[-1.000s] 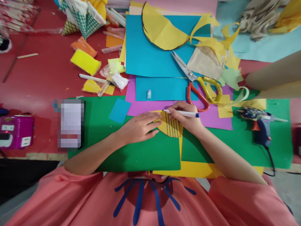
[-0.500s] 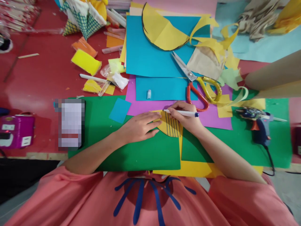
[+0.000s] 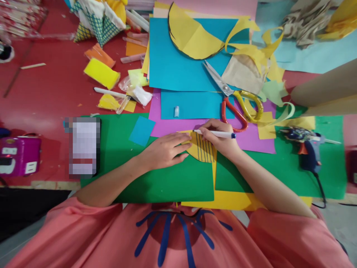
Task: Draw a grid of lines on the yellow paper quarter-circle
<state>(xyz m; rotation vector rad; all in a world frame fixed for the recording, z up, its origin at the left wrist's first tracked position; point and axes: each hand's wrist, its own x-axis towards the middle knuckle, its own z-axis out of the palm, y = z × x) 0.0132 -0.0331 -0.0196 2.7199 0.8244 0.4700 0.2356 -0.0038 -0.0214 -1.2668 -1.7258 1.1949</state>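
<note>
My right hand (image 3: pixel 220 139) is closed round a white marker pen (image 3: pixel 219 134) with a dark blue end. The pen's tip meets the upper edge of a yellow paper half-circle (image 3: pixel 198 150), which bears several dark upright lines on its right part. My left hand (image 3: pixel 167 150) lies flat, fingers stretched over the left part of that yellow piece. Beyond the hands, a small pen cap (image 3: pixel 176 111) rests on a blue sheet (image 3: pixel 195 104). Scissors (image 3: pixel 230 93) with one red and one yellow handle lie with their blades apart, just past my right hand.
Green sheets (image 3: pixel 167 186) lie beneath my arms. A glue gun (image 3: pixel 309 149) with a cord is at right. A pixelated phone-like object (image 3: pixel 85 147) and a purple device (image 3: pixel 21 156) are at left. A larger yellow half-circle (image 3: pixel 192 35) and paper scraps (image 3: pixel 251 56) lie farther back.
</note>
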